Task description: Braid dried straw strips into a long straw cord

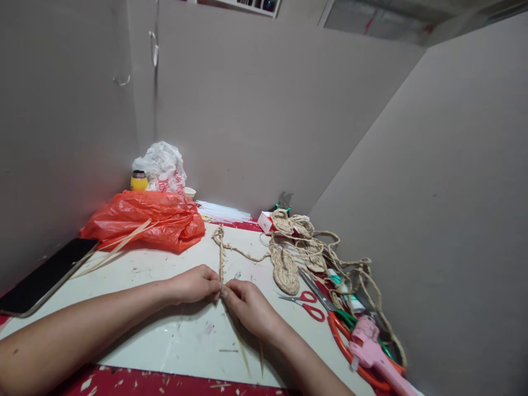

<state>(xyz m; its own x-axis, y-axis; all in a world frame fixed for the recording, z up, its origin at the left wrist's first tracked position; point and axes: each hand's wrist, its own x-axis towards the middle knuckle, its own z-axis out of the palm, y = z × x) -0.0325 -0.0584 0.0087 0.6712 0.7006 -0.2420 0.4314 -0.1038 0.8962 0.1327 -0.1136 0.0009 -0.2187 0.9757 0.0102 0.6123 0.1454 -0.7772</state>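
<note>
My left hand (193, 284) and my right hand (246, 306) meet over the white board (144, 324), both pinched shut on the near end of a thin straw braid (221, 256). The braid runs away from me across the board to a knotted end near the back. Loose straw strands trail from under my right hand toward the near edge. My fingertips almost touch each other at the braid.
A red plastic bag (144, 220) with straw strips lies at the back left, a white bag (161, 166) and yellow jar (139, 181) behind it. A phone (45, 275) lies left. Right are woven straw soles (284, 267), rope, red scissors (307, 304), a pink glue gun (371, 349). Grey walls enclose the desk.
</note>
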